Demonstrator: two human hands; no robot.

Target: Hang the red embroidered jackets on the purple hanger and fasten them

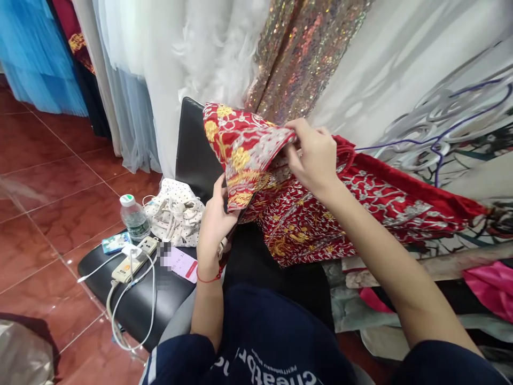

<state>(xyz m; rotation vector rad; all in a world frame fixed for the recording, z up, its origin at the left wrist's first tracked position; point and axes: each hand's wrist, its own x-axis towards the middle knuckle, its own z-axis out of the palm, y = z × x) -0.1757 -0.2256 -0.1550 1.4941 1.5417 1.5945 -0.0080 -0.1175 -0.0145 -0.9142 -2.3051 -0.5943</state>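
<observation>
A red garment (304,224) with silver and gold embroidery lies across my lap and stretches off to the right. Its upper flap, perhaps a sleeve, is lifted between my hands. My right hand (315,155) pinches the flap's edge between thumb and fingers. Lower down on the left, my left hand (216,219) grips the flap's gold-trimmed end, its fingertips partly hidden behind the cloth. A purple-coated wire hanger (436,140) lies at the right, one end reaching toward the garment.
A black chair (172,315) at left bears a water bottle (135,219), a power strip (134,259) with white cables, a phone (179,263) and a dotted white cloth bag (176,211). Gowns (156,64) hang behind. Folded fabrics (368,310) are stacked at lower right.
</observation>
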